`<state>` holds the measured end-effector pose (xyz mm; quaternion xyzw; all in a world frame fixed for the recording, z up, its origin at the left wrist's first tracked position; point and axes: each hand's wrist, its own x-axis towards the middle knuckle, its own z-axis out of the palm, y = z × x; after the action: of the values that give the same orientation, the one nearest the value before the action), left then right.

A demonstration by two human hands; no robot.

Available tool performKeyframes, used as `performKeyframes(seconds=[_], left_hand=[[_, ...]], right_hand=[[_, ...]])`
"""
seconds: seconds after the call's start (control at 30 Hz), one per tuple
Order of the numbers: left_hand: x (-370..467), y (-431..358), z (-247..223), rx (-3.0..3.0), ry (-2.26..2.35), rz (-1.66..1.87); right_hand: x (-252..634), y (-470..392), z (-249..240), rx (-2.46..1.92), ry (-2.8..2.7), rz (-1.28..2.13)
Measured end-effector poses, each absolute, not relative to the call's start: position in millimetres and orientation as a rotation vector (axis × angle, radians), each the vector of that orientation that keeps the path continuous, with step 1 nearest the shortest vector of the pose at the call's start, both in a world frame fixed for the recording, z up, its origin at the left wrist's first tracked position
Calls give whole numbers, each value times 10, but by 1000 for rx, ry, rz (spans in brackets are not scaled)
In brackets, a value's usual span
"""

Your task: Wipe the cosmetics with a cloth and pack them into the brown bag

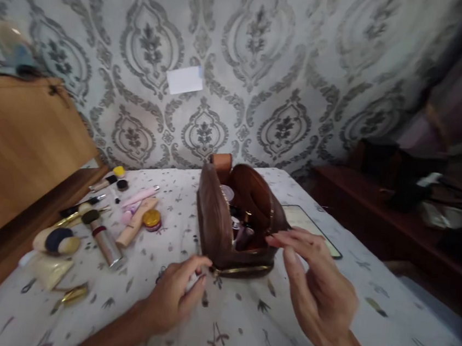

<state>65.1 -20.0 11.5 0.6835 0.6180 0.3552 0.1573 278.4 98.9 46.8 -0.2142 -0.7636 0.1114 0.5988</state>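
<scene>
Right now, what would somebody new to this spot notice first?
Probably the brown bag, gaping open mid-table with small items inside, the left hand at its near edge and the right hand by its right side. Next, the loose spread of cosmetics and brushes to its left, including a gold-lidded jar.

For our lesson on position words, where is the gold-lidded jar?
In the head view, it's left of the brown bag; the jar touches the beige tube.
</scene>
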Motion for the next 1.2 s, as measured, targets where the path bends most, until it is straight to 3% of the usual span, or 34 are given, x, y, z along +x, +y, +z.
performKeyframes(seconds=[0.4, 0.63, 0.97, 1.2], left_hand=[[-70, -55, -120, 1478, 1959, 1435], [-116, -60, -185, 1480, 1921, 1401], [-298, 7, -268, 1187, 1841, 1658], [-296, -59, -156, 1270, 1896, 1797]], right_hand=[[2370, 606, 510, -234, -2004, 224], [1677, 496, 238, -230, -2137, 505], [811, 856, -440, -672, -1983, 1086], [272, 1159, -648, -753, -2029, 1147]])
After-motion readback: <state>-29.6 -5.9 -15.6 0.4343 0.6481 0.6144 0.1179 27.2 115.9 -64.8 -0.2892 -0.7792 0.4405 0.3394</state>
